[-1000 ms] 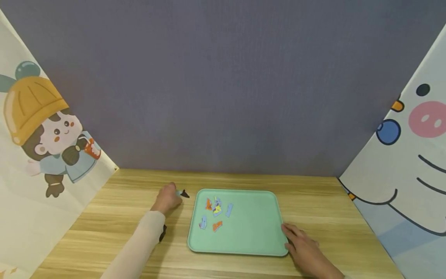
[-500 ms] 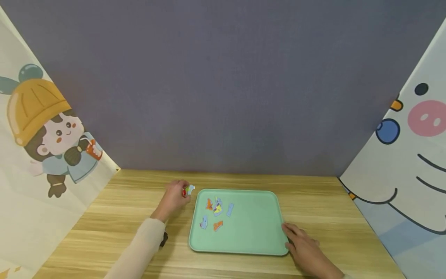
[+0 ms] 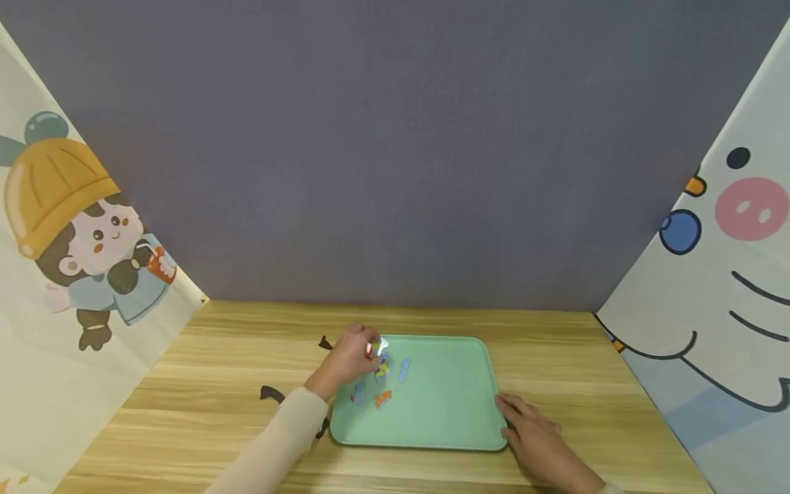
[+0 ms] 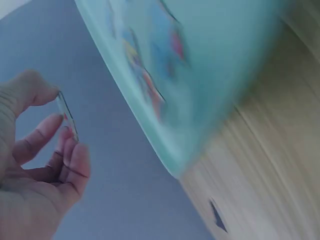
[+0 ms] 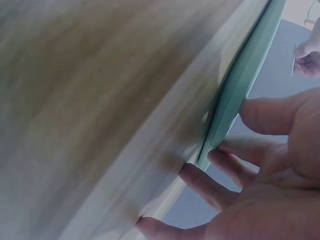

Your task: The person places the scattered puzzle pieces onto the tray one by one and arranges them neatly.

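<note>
Between thumb and fingers my left hand [image 3: 352,357] pinches a thin puzzle piece [image 3: 382,346] with white, green and red on it, held over the tray's far left corner. The left wrist view shows that piece nearly edge-on. Below it, on the mint-green tray [image 3: 450,405], lie a yellow-and-blue piece [image 3: 382,370], a light blue strip [image 3: 404,370], an orange piece [image 3: 383,399] and a pale blue piece [image 3: 358,394]. Another orange piece is hidden behind the left hand. My right hand [image 3: 540,442] touches the tray's near right corner, its fingers loosely spread; some fingertips touch the table.
Left of the tray, dark pieces lie on the wooden table [image 3: 185,398]: one at the back [image 3: 324,342], a curved one [image 3: 271,393] by the left sleeve and one partly under the forearm [image 3: 322,428]. A grey wall [image 3: 395,171] stands behind the table.
My left hand has picked up the piece from the table, turned its coloured side into view, and moved right over the tray. The right hand stays at the tray's corner.
</note>
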A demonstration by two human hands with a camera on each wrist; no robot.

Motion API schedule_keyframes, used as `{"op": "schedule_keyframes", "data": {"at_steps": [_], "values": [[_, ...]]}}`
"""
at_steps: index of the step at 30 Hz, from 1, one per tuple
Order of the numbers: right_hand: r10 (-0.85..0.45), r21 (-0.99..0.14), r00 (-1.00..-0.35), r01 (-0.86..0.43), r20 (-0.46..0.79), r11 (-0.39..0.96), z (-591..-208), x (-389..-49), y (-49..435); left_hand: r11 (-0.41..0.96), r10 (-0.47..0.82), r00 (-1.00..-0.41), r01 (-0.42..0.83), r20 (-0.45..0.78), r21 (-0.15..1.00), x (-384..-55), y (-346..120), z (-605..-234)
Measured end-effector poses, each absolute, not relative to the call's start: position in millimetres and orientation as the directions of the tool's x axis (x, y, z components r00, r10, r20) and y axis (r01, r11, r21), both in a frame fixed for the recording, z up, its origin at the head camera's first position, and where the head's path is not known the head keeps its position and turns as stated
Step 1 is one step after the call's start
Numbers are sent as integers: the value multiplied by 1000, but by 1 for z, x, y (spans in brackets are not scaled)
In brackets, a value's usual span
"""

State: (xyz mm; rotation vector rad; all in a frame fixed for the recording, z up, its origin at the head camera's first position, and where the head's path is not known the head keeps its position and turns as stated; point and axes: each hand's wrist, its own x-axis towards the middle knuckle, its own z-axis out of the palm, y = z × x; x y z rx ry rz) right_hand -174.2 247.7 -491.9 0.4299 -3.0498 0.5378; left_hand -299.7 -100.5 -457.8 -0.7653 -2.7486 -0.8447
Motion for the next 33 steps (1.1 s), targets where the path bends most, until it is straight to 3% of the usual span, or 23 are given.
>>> {"op": "schedule_keyframes", "data": {"at_steps": [7, 13, 17, 22, 33], "values": [[-267, -335, -961, -277, 76, 901, -490, -173, 246, 707, 506, -824, 565, 255, 424, -298, -66, -459], [-254, -333, -966, -256, 50, 908, -490, -174, 246, 746, 518, -846, 520, 127, 417, -295, -35, -463], [-247, -332, -968, -249, 48, 910, -491, -175, 246, 798, 475, -872, 483, 119, 361, -297, -15, -469], [-240, -332, -969, -247, 63, 910, -491, -172, 246, 824, 424, -900, 430, 102, 369, -298, 6, -475], [-225, -340, -972, -233, 63, 911, -491, -172, 242, 816, 440, -889, 454, 124, 357, -298, 15, -476]]}}
